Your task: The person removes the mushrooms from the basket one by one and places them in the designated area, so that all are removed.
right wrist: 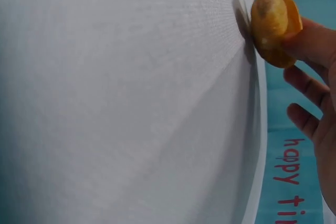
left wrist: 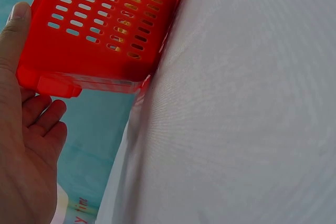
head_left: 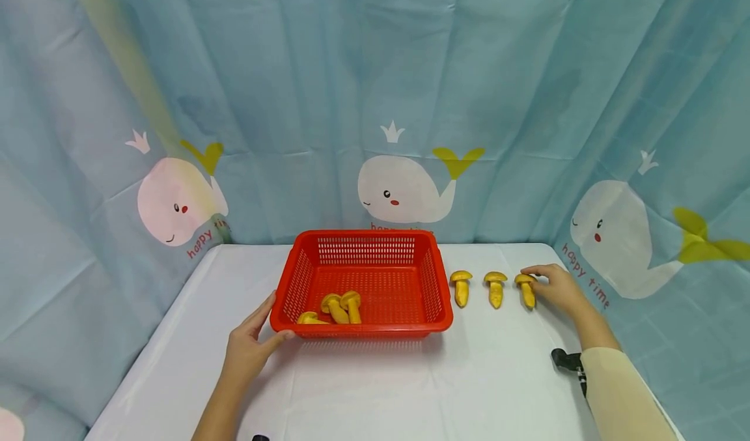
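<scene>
Because the red basket [head_left: 375, 329] is gripped at its near left corner by thumb and fingers of the left hand [head_left: 249, 346], a pull there could skew it. To its right, the right hand [head_left: 559, 289] pinches the rightmost mushroom [head_left: 528, 296]; too light a pinch could drop it.

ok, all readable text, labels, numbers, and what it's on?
"happy time": dark, twice, top of curtain, head view; left one cropped.
"happy time": red, under the curtain's three whales; left one's end unclear, middle one partly behind the red basket.
"y time": curtain, left wrist view, cropped.
"happy ti": curtain, right wrist view, cropped.
None readable on red basket or mushrooms.
</scene>
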### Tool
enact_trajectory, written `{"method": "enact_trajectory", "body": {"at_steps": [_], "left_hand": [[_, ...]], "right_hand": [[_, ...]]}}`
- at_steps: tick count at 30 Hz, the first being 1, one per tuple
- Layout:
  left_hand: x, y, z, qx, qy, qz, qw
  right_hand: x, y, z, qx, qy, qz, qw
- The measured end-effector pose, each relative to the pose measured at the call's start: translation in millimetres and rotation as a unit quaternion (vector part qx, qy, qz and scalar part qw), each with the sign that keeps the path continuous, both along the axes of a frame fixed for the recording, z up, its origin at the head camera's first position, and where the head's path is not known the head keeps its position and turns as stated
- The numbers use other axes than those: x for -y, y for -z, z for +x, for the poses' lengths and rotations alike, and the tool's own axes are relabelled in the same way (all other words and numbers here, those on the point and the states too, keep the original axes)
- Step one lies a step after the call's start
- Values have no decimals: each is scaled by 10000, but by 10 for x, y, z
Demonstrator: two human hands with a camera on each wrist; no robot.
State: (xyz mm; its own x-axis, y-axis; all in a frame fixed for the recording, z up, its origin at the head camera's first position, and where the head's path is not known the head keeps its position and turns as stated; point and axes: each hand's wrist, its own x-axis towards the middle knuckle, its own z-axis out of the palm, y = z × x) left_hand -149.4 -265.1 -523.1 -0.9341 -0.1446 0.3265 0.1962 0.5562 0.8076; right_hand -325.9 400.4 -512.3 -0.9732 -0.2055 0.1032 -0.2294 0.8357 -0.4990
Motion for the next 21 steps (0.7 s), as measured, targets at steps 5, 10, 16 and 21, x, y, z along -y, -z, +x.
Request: {"method": "enact_trajectory", "body": {"at_steps": [5,10,16,21], "left_hand": [[-2,2,-6,-62,13,33,10000],[-7,-3,-2,-167,69,117,9998],[-11,-14,-3,-251,77,156,9995],[-40,-86,26,-247,47,114,9996]], "right_hand": [[7,-36,38,-87,-158,-5,9998],[16,-65,94,-130,-264,19,9996],[36,-89,141,-233,-184,128,9995],[75,-112,229,-350,-7,189,9992]]}}
